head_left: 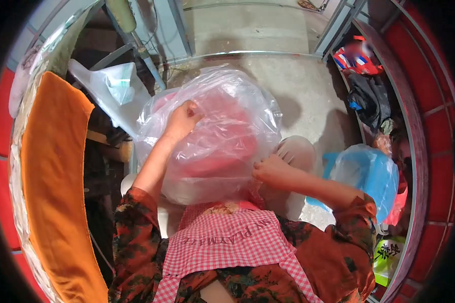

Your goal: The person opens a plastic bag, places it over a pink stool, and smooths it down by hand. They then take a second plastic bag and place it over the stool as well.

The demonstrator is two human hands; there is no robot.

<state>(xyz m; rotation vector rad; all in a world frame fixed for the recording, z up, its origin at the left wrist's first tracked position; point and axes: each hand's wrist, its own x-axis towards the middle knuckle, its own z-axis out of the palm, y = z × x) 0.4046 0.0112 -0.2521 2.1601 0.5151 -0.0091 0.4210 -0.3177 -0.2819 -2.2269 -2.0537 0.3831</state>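
A large clear plastic bag (215,184) bulges up in front of my lap, its film wrinkled and shiny. Through the film shows a red, rounded thing (227,136), blurred by the plastic. My left hand (184,120) is closed on the bag's upper left side, fingers curled into the film. At the bag's lower right edge, my right hand (272,169) is closed too, its fingertips pinching the film beside my knee (297,150). I wear a pink checked apron (222,242) over a dark patterned top.
An orange cloth (55,187) hangs over a ledge on the left. Behind it stands a pale sheet-like piece (103,91) near a metal post. To the right, a blue stool (384,187) is partly covered by clear plastic. Bags, one of them black (370,101), line the right shelf.
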